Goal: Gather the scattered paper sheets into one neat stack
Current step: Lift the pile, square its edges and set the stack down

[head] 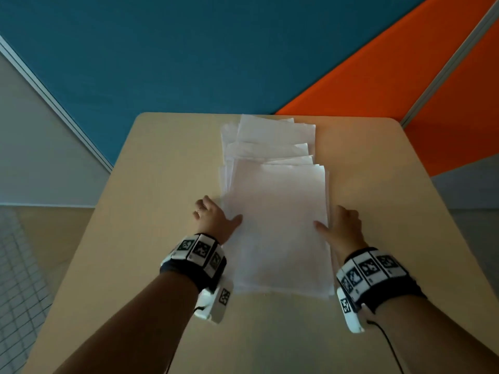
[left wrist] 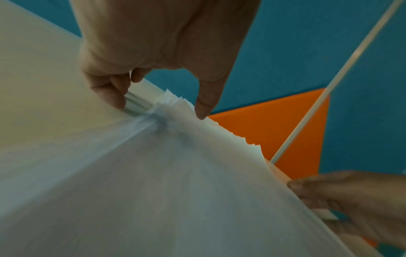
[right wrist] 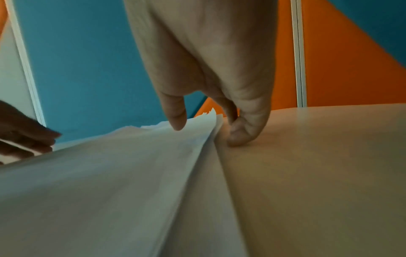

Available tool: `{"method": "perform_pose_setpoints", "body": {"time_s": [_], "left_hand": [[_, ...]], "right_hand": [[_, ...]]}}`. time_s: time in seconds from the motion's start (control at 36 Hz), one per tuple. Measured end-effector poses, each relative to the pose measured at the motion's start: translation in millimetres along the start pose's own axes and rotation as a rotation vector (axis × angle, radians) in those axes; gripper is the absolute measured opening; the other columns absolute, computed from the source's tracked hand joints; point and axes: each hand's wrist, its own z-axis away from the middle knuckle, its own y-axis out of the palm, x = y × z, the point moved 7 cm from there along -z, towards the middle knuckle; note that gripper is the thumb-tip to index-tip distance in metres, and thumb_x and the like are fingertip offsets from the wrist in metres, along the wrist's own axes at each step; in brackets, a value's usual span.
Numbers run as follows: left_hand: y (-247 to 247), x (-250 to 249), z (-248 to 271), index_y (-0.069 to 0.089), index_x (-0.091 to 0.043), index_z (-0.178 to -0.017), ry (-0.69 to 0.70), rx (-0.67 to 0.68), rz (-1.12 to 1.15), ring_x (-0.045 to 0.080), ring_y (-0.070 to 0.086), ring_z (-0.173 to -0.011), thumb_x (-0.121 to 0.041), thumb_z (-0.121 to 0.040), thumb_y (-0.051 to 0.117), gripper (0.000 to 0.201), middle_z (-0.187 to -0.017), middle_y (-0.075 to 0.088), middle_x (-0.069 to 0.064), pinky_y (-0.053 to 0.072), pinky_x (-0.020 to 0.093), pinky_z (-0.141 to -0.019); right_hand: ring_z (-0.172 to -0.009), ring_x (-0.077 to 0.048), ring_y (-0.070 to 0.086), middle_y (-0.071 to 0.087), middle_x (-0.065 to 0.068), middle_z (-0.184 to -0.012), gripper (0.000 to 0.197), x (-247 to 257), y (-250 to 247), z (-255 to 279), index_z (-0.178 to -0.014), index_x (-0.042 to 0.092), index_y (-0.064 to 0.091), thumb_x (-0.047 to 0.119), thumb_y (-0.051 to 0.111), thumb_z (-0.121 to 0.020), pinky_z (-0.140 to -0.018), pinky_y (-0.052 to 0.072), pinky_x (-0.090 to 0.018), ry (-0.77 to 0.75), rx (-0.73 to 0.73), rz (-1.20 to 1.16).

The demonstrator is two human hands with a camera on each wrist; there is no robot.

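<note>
A pile of white paper sheets (head: 278, 225) lies on the beige table (head: 151, 238). Its near part is roughly squared, and several sheets (head: 270, 136) fan out unevenly at the far end. My left hand (head: 224, 214) holds the pile's left edge, thumb on top and curled fingers (left wrist: 110, 92) against the side. My right hand (head: 330, 222) holds the right edge the same way. Its thumb (right wrist: 175, 120) presses the top sheet and its curled fingers (right wrist: 243, 128) rest on the table beside the edge. Both wrist views show the paper (left wrist: 175, 173) (right wrist: 110, 182) close up.
Blue (head: 189, 49) and orange (head: 405, 76) partition panels stand just behind the table's far edge. Bare tabletop lies on both sides of the pile. The floor (head: 21, 279) drops away on the left.
</note>
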Motion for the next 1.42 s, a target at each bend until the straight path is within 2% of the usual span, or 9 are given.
{"method": "perform_pose_setpoints", "body": {"time_s": [0.28, 0.47, 0.61, 0.78, 0.92, 1.14, 1.25, 1.33, 1.42], "left_hand": [[7, -14, -30, 0.024, 0.011, -0.134, -0.216, 0.079, 0.146, 0.043, 0.029, -0.134, -0.018, -0.087, 0.054, 0.062, -0.145, 0.025, 0.033, 0.029, 0.044, -0.111], [13, -14, -34, 0.024, 0.010, -0.134, -0.257, 0.062, 0.094, 0.041, 0.031, -0.133, -0.023, -0.088, 0.053, 0.064, -0.144, 0.030, 0.028, 0.027, 0.042, -0.111], [14, -17, -27, 0.021, 0.012, -0.133, -0.151, -0.037, 0.038, 0.042, 0.018, -0.138, -0.023, -0.089, 0.054, 0.065, -0.149, 0.016, 0.029, 0.018, 0.042, -0.115], [4, -31, -29, 0.035, 0.010, -0.117, 0.020, -0.100, 0.214, 0.042, 0.049, -0.115, -0.005, -0.085, 0.057, 0.042, -0.127, 0.046, 0.029, 0.043, 0.044, -0.094], [-3, -41, -22, 0.035, 0.006, -0.116, 0.091, -0.106, 0.244, 0.042, 0.057, -0.105, -0.008, -0.089, 0.050, 0.034, -0.117, 0.057, 0.030, 0.045, 0.041, -0.079], [-19, -44, -24, 0.043, -0.007, -0.130, 0.237, -0.045, 0.260, 0.034, 0.056, -0.112, -0.012, -0.078, 0.066, 0.057, -0.126, 0.059, 0.019, 0.044, 0.034, -0.089], [-25, -43, -19, 0.046, -0.008, -0.127, 0.286, -0.046, 0.334, 0.031, 0.058, -0.107, -0.003, -0.077, 0.063, 0.053, -0.120, 0.062, 0.016, 0.039, 0.027, -0.081], [-29, -39, -12, 0.048, -0.007, -0.124, 0.314, -0.017, 0.426, 0.025, 0.058, -0.101, 0.002, -0.076, 0.063, 0.051, -0.106, 0.061, 0.008, 0.042, 0.030, -0.084], [-37, -33, -6, 0.051, -0.009, -0.123, 0.322, -0.023, 0.490, 0.016, 0.053, -0.095, 0.003, -0.076, 0.064, 0.050, -0.102, 0.058, 0.001, 0.040, 0.026, -0.082]], "right_hand": [[-0.124, -0.039, 0.046, 0.047, -0.027, -0.133, 0.058, 31, 7, -24, -0.127, -0.009, 0.038, 0.021, 0.062, -0.084, -0.103, 0.038, -0.042, 0.080, -0.035, -0.025], [-0.129, -0.036, 0.034, 0.041, -0.023, -0.135, 0.053, 44, 4, -17, -0.128, -0.011, 0.038, 0.029, 0.048, -0.093, -0.109, 0.032, -0.040, 0.049, 0.008, 0.264], [-0.126, -0.036, 0.036, 0.039, -0.026, -0.133, 0.055, 46, 5, -15, -0.127, -0.012, 0.035, 0.023, 0.055, -0.089, -0.106, 0.033, -0.039, 0.014, -0.034, 0.179], [-0.123, -0.038, 0.044, 0.042, -0.026, -0.134, 0.054, 44, 6, -13, -0.127, -0.009, 0.034, 0.006, 0.062, -0.083, -0.101, 0.038, -0.037, 0.013, -0.081, -0.034], [-0.118, -0.041, 0.051, 0.050, -0.029, -0.130, 0.050, 42, 9, -14, -0.127, -0.005, 0.033, -0.001, 0.056, -0.084, -0.095, 0.044, -0.039, 0.018, -0.074, -0.169], [-0.104, -0.038, 0.059, 0.060, -0.025, -0.118, 0.046, 35, 12, -6, -0.125, 0.002, 0.037, -0.003, 0.054, -0.082, -0.073, 0.040, -0.030, -0.037, -0.025, -0.302], [-0.102, -0.033, 0.057, 0.058, -0.019, -0.118, 0.054, 39, 14, 0, -0.129, 0.006, 0.037, -0.002, 0.059, -0.080, -0.079, 0.044, -0.033, -0.041, 0.017, -0.438], [-0.109, -0.032, 0.057, 0.058, -0.017, -0.124, 0.066, 38, 14, 2, -0.132, 0.011, 0.038, -0.005, 0.064, -0.074, -0.095, 0.048, -0.046, -0.031, 0.050, -0.600], [-0.111, -0.034, 0.058, 0.061, -0.016, -0.118, 0.058, 37, 14, 5, -0.125, 0.011, 0.049, -0.010, 0.065, -0.073, -0.099, 0.046, -0.051, -0.057, 0.101, -0.680]]}}
